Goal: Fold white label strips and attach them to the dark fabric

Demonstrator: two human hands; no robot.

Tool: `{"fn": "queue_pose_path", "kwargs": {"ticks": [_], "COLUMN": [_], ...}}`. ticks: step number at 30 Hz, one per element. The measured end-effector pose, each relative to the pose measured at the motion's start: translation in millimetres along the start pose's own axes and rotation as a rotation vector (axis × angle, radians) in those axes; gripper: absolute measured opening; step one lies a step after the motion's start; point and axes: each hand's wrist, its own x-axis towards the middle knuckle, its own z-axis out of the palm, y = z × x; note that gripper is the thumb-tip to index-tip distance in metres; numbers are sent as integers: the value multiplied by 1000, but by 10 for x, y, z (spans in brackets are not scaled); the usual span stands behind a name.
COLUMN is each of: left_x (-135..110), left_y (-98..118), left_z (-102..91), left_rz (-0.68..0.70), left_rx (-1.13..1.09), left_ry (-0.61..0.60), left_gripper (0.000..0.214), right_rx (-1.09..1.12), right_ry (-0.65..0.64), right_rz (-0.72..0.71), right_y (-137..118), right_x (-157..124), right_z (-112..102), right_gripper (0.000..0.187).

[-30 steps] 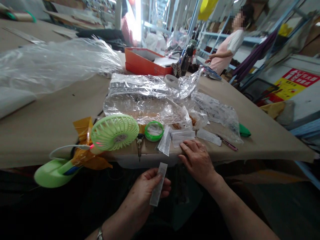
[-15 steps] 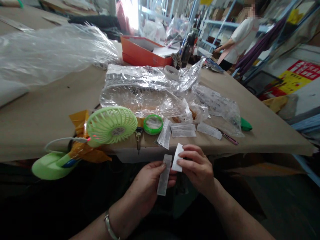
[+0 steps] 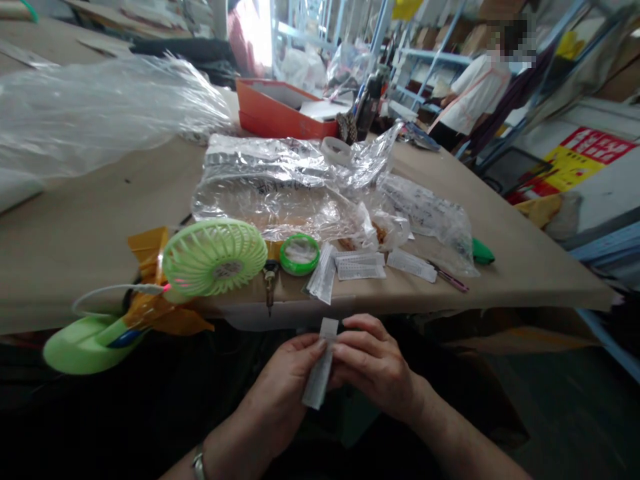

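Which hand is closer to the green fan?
The left hand. In the picture, it's below the green fan and to its right. The right hand is farther right, beyond the left one.

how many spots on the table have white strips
3: left strips beside the green tub, right strip or strips beside the pink tool, middle strips between them. More could be hidden.
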Motion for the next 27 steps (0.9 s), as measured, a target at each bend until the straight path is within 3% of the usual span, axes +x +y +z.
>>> {"fn": "queue_pose_path", "kwargs": {"ticks": [4,6,8,12,18,27], "left_x": [-6,-3,-1,-2,-3,-29], "left_y": [16,3,-21,-44,-5,13], "left_z": [-19,-28,-37,-54,-82,-92], "left_rz": [-51,-41,-39,-38,-82,-45], "left_rx": [71,76,73,71,103,91], "left_ry": [145,161,185,221,217,200], "left_gripper": [9,10,11,10,8,13], "right_rx": [-443,-667,-775,-864,-855,-601], "right_ry": [84,-10,-145,-232,-169,-36], "right_rz": [339,462,509,445,385,268], "right_y": [557,802,923,852,729,866], "right_x": [-54,-88,-122,-196,-294,-360], "right_z": [-379,-525,-595,-586,-610,-754], "right_gripper": [47,60,59,44,32,22]}}
